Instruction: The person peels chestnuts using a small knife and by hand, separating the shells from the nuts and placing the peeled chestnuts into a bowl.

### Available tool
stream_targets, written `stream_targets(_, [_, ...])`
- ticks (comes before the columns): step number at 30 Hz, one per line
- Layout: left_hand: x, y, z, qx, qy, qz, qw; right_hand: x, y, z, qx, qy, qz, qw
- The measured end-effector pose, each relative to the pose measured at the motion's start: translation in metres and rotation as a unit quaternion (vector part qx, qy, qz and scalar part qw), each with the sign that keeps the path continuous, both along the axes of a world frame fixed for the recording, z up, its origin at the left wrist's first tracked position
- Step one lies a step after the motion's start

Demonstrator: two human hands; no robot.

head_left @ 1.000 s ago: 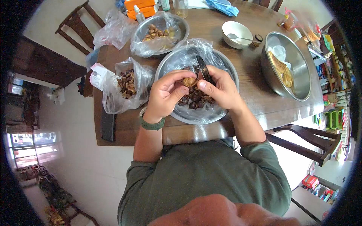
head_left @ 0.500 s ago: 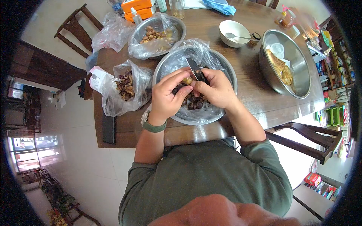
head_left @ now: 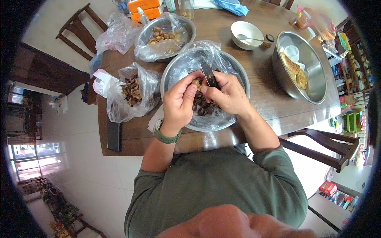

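Note:
Above a steel bowl point(head_left: 245, 89) lined with clear plastic, my left hand point(head_left: 179, 101) pinches a partly peeled, yellowish chestnut point(head_left: 196, 82) between thumb and fingers. A small knife point(head_left: 208, 74) is gripped in my right hand point(head_left: 227, 94), its blade pointing up and away, right beside the chestnut. My right thumb reaches toward the nut. Dark unpeeled chestnuts point(head_left: 204, 107) lie in the bowl below, partly hidden by my hands. Behind it, a second plastic-lined bowl point(head_left: 193, 35) holds lighter brown peeled chestnuts point(head_left: 158, 36). On the left, a clear bag point(head_left: 115, 109) contains dark shell pieces point(head_left: 132, 91).
A large steel bowl point(head_left: 321, 85) with yellowish food pieces stands at the right. Behind are a white bowl point(head_left: 247, 28) with a spoon and a small jar point(head_left: 269, 39). A black phone point(head_left: 114, 137) lies near the table's left edge; orange boxes point(head_left: 145, 4) stand at the back.
My left hand and wrist have turned, with the fingers more upright and the watch face showing. The knife has shifted slightly right, and the chestnut shows more pale surface.

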State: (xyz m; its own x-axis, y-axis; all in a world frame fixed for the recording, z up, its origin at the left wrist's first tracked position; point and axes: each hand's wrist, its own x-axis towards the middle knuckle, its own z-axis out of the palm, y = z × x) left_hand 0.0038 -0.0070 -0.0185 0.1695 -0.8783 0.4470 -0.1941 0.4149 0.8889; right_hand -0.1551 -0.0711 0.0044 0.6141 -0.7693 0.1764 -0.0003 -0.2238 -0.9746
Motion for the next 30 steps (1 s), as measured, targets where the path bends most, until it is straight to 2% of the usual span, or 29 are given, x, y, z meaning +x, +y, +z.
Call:
stream_targets(4, [-0.001,-0.001,-0.005,0.029,0.061,-0.015,0.998,0.001,-0.001,-0.004,0.027,-0.007,0.007,1.0])
stream_targets(10, [-0.002,0.0,0.0,0.031,0.036,-0.002,0.999,0.002,-0.003,-0.005,0.059,-0.016,0.028,0.998])
stream_targets(15, [0.008,-0.007,-0.008,0.056,0.231,-0.043,0.97,-0.004,-0.002,-0.001,0.156,-0.043,0.041,0.986])
stream_targets(18, [0.014,-0.01,-0.009,0.061,0.276,-0.061,0.957,-0.006,0.0,0.008,0.055,-0.029,0.014,0.998])
stream_targets(22, [0.008,-0.004,-0.006,0.124,0.106,-0.094,0.982,-0.001,0.007,0.046,-0.008,0.017,-0.013,1.0])
stream_targets(23, [0.009,-0.003,-0.004,0.066,0.029,-0.095,0.993,0.005,0.006,0.058,-0.017,0.046,-0.008,0.999])
stream_targets(24, [0.01,-0.002,-0.002,0.009,-0.049,-0.096,0.994,0.012,-0.002,0.063,-0.098,0.115,-0.009,0.988])
stream_targets(27, [0.006,0.0,-0.009,-0.003,-0.086,-0.075,0.993,0.057,-0.018,0.079,-0.206,0.177,0.04,0.962])
stream_targets(28, [0.005,0.0,-0.01,-0.017,-0.098,-0.066,0.993,0.075,-0.018,0.088,-0.209,0.24,0.055,0.946])
stream_targets(30, [0.005,-0.005,-0.017,-0.002,-0.078,-0.074,0.994,0.116,-0.024,0.091,-0.29,0.249,0.125,0.915])
